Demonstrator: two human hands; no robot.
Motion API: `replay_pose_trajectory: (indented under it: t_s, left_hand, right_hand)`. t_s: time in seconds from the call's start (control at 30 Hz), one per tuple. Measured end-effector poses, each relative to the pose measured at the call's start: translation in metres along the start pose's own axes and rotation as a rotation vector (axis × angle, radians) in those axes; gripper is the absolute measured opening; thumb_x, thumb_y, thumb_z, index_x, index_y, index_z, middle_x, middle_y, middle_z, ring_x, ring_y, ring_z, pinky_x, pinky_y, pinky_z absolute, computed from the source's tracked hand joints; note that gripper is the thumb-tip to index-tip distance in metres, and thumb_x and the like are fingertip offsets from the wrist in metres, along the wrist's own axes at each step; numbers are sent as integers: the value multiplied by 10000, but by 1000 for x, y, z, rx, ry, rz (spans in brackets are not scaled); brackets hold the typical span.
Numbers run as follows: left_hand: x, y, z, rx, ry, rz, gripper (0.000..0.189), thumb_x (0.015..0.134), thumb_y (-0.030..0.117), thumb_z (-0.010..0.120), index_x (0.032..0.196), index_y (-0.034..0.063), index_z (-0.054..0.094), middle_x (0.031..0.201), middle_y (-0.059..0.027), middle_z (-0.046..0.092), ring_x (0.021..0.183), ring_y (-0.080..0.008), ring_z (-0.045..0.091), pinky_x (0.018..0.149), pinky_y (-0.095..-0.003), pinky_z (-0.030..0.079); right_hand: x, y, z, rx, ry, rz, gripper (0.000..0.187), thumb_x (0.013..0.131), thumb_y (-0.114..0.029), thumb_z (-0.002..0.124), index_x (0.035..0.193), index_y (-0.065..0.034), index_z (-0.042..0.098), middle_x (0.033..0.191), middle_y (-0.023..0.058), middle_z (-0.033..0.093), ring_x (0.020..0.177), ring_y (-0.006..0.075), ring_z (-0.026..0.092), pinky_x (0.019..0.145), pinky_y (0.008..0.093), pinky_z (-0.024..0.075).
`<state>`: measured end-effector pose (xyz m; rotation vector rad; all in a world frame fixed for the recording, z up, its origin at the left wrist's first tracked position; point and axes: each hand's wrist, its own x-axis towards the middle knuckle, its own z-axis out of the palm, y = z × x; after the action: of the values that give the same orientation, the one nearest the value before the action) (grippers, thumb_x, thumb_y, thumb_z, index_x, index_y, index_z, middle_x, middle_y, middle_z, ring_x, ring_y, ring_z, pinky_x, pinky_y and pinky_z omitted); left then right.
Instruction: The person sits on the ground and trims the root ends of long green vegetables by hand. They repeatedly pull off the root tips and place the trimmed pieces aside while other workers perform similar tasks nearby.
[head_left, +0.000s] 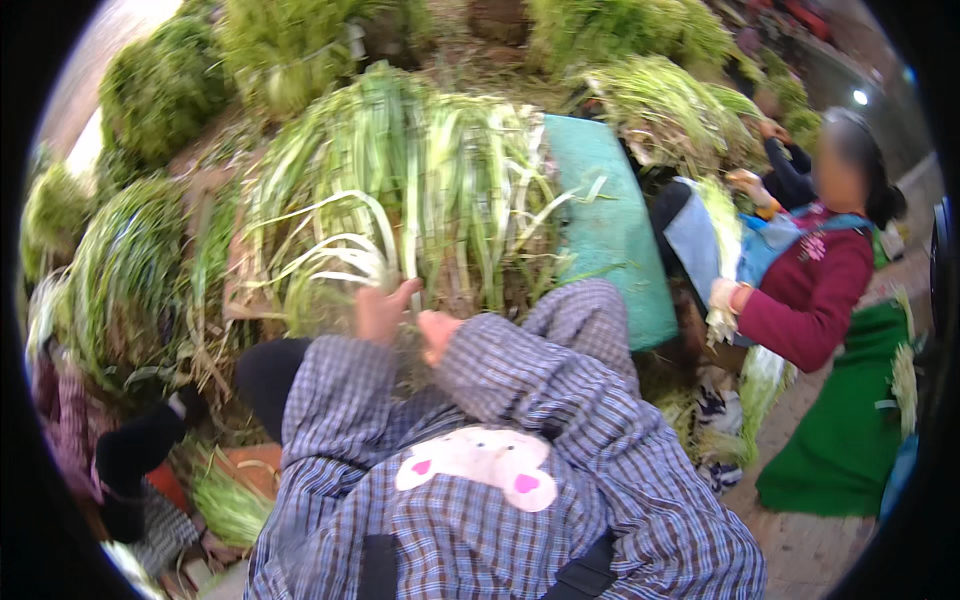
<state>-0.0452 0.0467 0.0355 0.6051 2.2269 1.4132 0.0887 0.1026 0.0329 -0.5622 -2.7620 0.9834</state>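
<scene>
Before me lies a large heap of long-leaved green vegetable stalks (375, 135), their leaves hanging towards me. My left hand (381, 311) is at the near edge of the heap, by several pale, curved leaves (352, 251); it is blurred, and its grip on them is unclear. Close on its right is my right hand (439, 334), partly hidden by its checked sleeve, with the fingers blurred. Whether it holds a stalk cannot be made out. Both hands are above my lap, with checked cloth (465, 540) over my body.
A teal board or mat (615, 225) lies right of the heap. Beyond it sits a person (810, 277) in a maroon top, holding a pale-stemmed bunch (724, 240). More leafy heaps (127, 277) stand at the left and far side. Another person (67, 420) is at the lower left.
</scene>
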Motion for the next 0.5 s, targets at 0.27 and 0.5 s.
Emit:
replay_pose_trajectory:
  t_s: [0.27,0.5]
  left_hand:
    - [-1,2,-3,-604,-295,-333,130,791,86,639,852,41,534,524,35,427,352,-53,340,299,-224,228]
    - [-3,0,-9,-757,-197,-251,152,817,111,631,873,54,502,558,21,467,348,-58,341,293,-206,259]
  right_hand:
    - [27,39,48,103,-236,114,272,717,-178,588,924,-17,514,821,184,566,769,340,540,654,417,432]
    - [30,41,21,650,-152,425,448,783,-389,644,975,-1,530,786,128,595,692,223,542,609,367,438]
